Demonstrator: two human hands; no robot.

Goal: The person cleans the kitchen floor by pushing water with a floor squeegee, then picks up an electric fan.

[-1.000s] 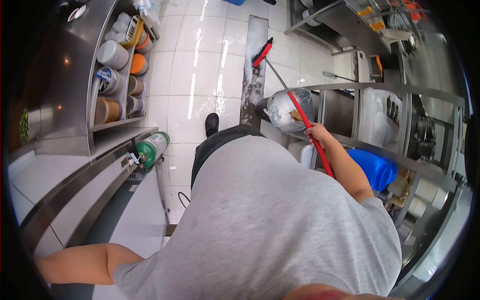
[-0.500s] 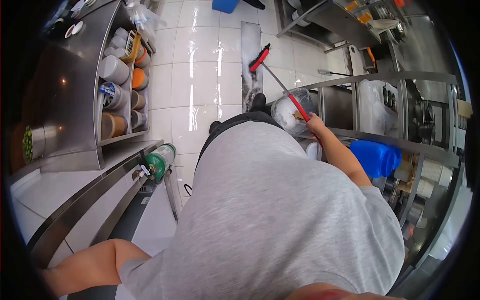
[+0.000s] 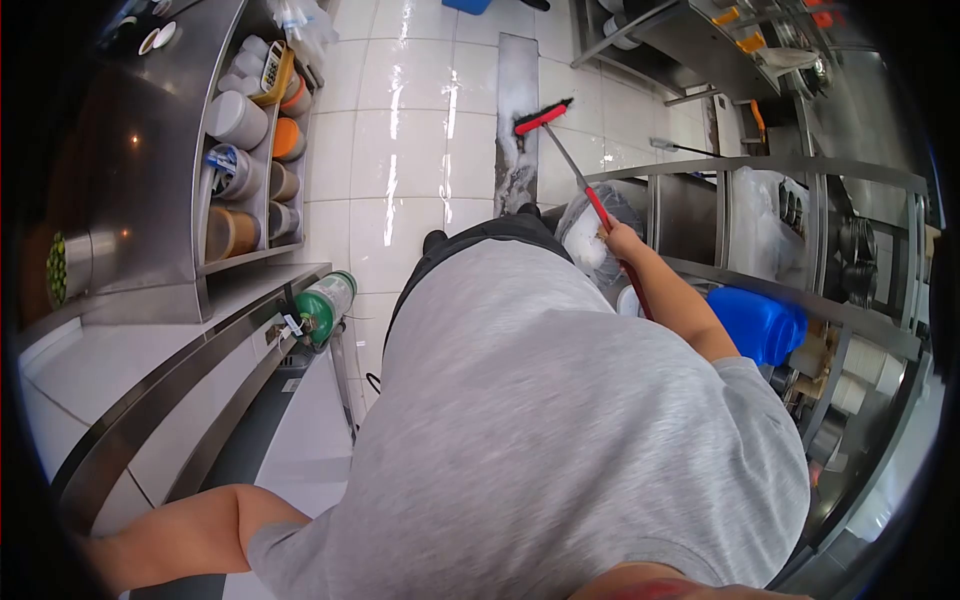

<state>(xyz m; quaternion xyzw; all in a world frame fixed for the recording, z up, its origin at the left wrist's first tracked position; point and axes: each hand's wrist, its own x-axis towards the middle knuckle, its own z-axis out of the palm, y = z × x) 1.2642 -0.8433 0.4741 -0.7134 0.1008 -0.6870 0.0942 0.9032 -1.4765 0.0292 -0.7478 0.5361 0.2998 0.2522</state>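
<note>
My right hand (image 3: 622, 240) is closed round the red handle of a long broom (image 3: 597, 205). The broom's red head with black bristles (image 3: 541, 117) rests at a slant over a wet, foamy metal drain strip (image 3: 517, 75) in the white tiled floor. Under my right hand stands a bin lined with clear plastic (image 3: 590, 240), with white stuff inside. My left arm reaches out to the lower left, and its hand is lost in the dark edge of the view.
At the left, a steel counter (image 3: 150, 180) has shelves of tubs. A green cylinder (image 3: 326, 305) lies below it. Steel racks (image 3: 760, 165) and a blue container (image 3: 755, 325) are at the right. A blue object (image 3: 467, 5) and a dark shoe show at the top.
The broom head has swung to the right and turned flatter across the drain strip. My right hand still grips the handle, and my feet have shifted.
</note>
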